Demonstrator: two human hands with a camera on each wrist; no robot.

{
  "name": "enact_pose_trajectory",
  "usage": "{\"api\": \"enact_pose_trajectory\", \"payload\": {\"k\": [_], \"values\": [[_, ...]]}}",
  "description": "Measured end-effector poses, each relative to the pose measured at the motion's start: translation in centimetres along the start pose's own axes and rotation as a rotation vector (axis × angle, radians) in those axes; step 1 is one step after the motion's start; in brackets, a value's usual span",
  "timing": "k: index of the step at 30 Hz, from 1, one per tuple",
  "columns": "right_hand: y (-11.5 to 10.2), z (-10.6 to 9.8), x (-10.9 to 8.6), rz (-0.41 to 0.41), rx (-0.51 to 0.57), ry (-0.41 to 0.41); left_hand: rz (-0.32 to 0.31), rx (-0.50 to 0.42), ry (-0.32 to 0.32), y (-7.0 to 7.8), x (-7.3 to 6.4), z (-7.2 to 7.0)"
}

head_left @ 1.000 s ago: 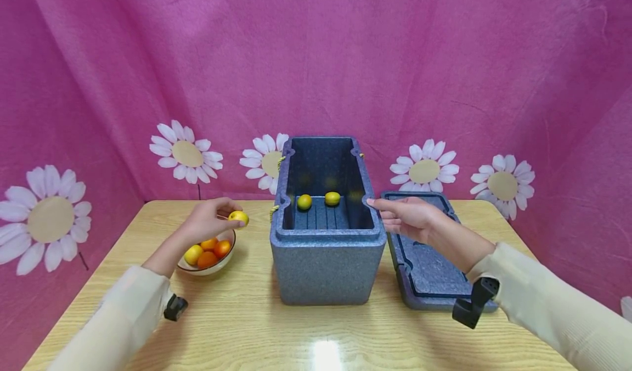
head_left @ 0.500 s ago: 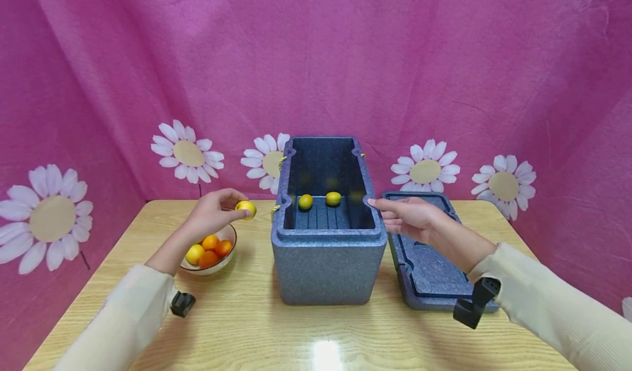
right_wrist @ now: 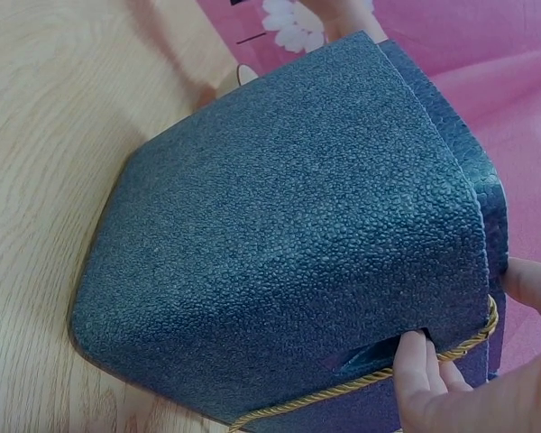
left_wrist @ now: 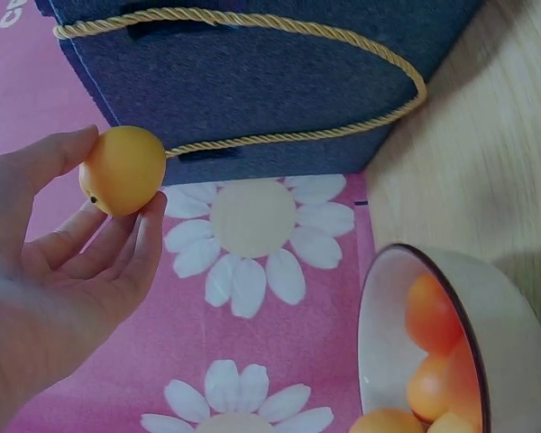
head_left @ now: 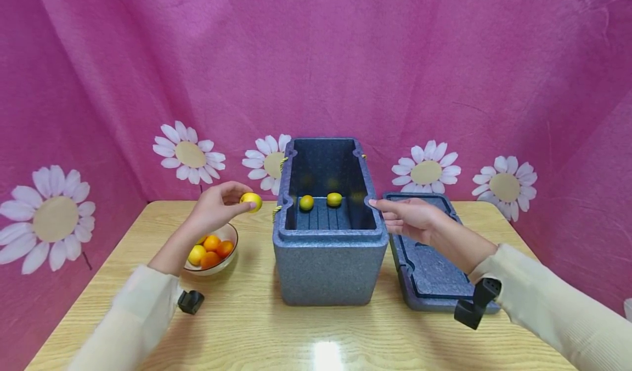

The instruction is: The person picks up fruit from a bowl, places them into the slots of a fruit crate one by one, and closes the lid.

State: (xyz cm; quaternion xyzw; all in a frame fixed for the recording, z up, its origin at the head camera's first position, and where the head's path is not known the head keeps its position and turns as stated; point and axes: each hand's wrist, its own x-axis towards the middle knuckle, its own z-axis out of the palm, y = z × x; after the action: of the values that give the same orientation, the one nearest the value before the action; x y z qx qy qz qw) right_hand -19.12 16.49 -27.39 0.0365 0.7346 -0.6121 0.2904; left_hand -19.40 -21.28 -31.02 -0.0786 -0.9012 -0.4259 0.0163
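My left hand (head_left: 219, 205) pinches a yellow lemon (head_left: 252, 201) between thumb and fingertips, in the air left of the grey foam box (head_left: 326, 275). In the left wrist view the lemon (left_wrist: 123, 171) has a small dark spot at its end. Two more yellow lemons (head_left: 306, 202) lie on the ridged floor of the box. At the box's right rim, my right hand (head_left: 412, 217) has its thumb hooked over the edge. Its fingertips (right_wrist: 413, 347) press the outer wall at a slot beside the yellow rope handle (right_wrist: 343, 386).
A cream bowl (head_left: 213, 270) with a dark rim holds several orange and yellow fruits, left of the box. To the box's right lies its grey lid (head_left: 436, 266), partly under my right forearm. A pink curtain (head_left: 316, 58) with daisies hangs behind the wooden table (head_left: 237, 327).
My left hand has risen and moved right with the lemon, away from over the bowl and closer to the box. My right hand stays at the rim.
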Motion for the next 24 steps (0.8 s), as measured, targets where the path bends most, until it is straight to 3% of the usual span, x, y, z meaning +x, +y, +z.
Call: {"api": "enact_pose_trajectory", "payload": {"k": [7, 18, 24], "values": [[0.0, 0.0, 0.1, 0.008, 0.014, -0.007, 0.026, -0.015, 0.019, 0.8, 0.1, 0.0], [-0.1, 0.0, 0.1, 0.012, 0.021, -0.005, 0.057, -0.019, -0.012, 3.2, 0.9, -0.4], [-0.1, 0.0, 0.0, 0.018, 0.049, -0.001, 0.103, -0.053, -0.007, 4.3, 1.3, -0.4]]}}
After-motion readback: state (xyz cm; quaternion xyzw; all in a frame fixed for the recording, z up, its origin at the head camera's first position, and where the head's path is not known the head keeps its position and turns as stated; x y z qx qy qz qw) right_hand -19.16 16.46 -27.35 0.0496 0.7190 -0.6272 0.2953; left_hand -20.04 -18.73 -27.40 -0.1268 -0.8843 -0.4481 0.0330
